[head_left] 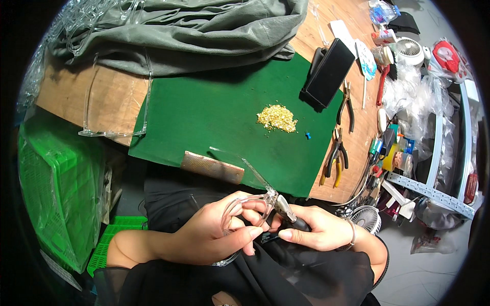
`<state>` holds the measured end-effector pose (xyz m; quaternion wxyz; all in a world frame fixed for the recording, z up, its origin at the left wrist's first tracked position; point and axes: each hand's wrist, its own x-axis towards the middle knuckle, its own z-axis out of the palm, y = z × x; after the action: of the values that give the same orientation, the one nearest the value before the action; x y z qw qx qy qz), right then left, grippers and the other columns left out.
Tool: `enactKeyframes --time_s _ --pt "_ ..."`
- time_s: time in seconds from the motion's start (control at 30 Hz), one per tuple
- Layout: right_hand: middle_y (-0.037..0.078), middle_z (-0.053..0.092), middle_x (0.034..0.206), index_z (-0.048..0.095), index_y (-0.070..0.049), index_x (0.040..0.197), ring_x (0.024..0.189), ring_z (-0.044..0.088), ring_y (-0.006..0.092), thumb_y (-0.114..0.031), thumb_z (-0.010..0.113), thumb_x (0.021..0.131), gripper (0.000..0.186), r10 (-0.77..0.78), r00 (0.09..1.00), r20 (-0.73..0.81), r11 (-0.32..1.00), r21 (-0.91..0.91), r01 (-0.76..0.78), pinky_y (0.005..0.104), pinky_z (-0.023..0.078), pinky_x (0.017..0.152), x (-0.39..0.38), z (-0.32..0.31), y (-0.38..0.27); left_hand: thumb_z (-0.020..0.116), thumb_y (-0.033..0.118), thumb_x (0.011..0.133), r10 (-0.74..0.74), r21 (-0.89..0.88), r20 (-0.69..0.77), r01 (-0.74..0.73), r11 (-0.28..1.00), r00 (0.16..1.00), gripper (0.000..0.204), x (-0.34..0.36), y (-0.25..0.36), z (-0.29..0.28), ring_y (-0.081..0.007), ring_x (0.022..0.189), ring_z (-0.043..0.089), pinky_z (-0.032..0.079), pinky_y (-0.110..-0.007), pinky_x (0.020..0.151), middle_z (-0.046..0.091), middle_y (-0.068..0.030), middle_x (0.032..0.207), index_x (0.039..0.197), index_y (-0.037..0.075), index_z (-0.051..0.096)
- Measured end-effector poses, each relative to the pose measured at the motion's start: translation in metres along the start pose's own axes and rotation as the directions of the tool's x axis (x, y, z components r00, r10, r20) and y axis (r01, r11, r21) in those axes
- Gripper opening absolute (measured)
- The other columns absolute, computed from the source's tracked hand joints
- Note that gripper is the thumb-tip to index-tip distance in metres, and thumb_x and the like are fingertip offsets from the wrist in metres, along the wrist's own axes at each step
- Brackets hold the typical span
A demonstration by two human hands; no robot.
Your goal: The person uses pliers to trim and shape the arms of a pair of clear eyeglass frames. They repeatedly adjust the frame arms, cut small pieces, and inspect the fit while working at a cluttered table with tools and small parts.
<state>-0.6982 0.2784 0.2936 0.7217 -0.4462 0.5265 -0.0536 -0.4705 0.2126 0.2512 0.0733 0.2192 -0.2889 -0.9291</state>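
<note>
Both hands work close over the lap: the left hand (217, 232) is closed around a clear plastic frame (250, 196), while the right hand (319, 229) grips small pliers (285, 208) whose tip meets the frame's corner. It looks like a fitting step, calling for a steady squeeze. Beyond the hands, on the desk (109, 102), a green mat (214, 112) carries a heap of gold bits (277, 118); more pliers (336, 158) lie right of it.

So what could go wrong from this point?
1. The left hand holds the clear plastic glasses by thin parts while the right hand presses small pliers at the hinge; a slip could scratch or crack the plastic.
2. The work is over the lap, off the green mat, so a small part could drop into the dark fabric.
</note>
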Motion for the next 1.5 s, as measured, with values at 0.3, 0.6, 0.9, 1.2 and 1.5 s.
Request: enactKeyframes --time_s 0.3,0.6,0.9,1.2,1.5 --pt "0.008 0.056 0.074 0.053 -0.003 0.099 0.069 0.054 0.0148 -0.027 0.056 0.091 0.026 -0.011 1.000 -0.002 0.999 -0.046 0.011 0.0292 0.045 0.065 0.001 0.000 -0.005 0.051 -0.004 0.086 -0.016 -0.005 -0.052 0.016 1.000 0.999 0.034 -0.002 -0.001 0.003 -0.0135 0.073 0.062 0.052 -0.025 0.073 0.056 -0.0118 0.096 0.118 -0.006 0.038" --pt "0.004 0.049 0.062 0.054 -0.003 0.092 0.057 0.045 0.0112 -0.029 0.057 0.090 0.026 0.040 0.998 -0.038 0.997 -0.067 -0.043 0.0280 0.040 0.055 0.004 0.003 -0.002 0.051 -0.004 0.087 -0.016 0.105 -0.087 0.025 0.994 0.996 0.033 -0.001 -0.005 0.006 -0.0124 0.072 0.061 0.052 -0.024 0.070 0.055 -0.0105 0.096 0.117 -0.006 0.038" --pt "0.005 0.053 0.068 0.055 -0.002 0.093 0.063 0.049 0.0132 -0.028 0.058 0.090 0.026 0.050 0.998 -0.049 0.999 -0.018 -0.051 0.0287 0.043 0.060 0.006 0.005 0.000 0.050 -0.004 0.087 0.028 0.051 -0.086 -0.024 0.998 0.996 0.029 -0.001 -0.009 0.006 -0.0121 0.069 0.060 0.052 -0.025 0.067 0.052 -0.0101 0.092 0.113 -0.006 0.037" --pt "0.008 0.056 0.075 0.055 -0.002 0.095 0.069 0.054 0.0157 -0.026 0.058 0.089 0.025 -0.049 0.995 -0.090 0.998 -0.040 0.046 0.0296 0.045 0.065 0.008 0.008 0.004 0.050 -0.004 0.088 0.053 0.047 -0.104 -0.048 0.998 0.993 0.030 -0.001 -0.008 0.008 -0.0126 0.069 0.059 0.053 -0.026 0.066 0.052 -0.0114 0.092 0.115 -0.005 0.037" --pt "0.008 0.053 0.067 0.055 -0.002 0.090 0.060 0.050 0.0164 -0.027 0.058 0.089 0.026 -0.004 0.992 -0.124 0.996 -0.094 -0.007 0.0302 0.044 0.059 0.008 0.010 0.003 0.049 -0.004 0.088 0.077 0.117 -0.140 -0.061 0.991 0.987 0.027 -0.001 -0.015 0.010 -0.0101 0.065 0.059 0.052 -0.023 0.061 0.054 -0.0092 0.088 0.113 -0.006 0.038"
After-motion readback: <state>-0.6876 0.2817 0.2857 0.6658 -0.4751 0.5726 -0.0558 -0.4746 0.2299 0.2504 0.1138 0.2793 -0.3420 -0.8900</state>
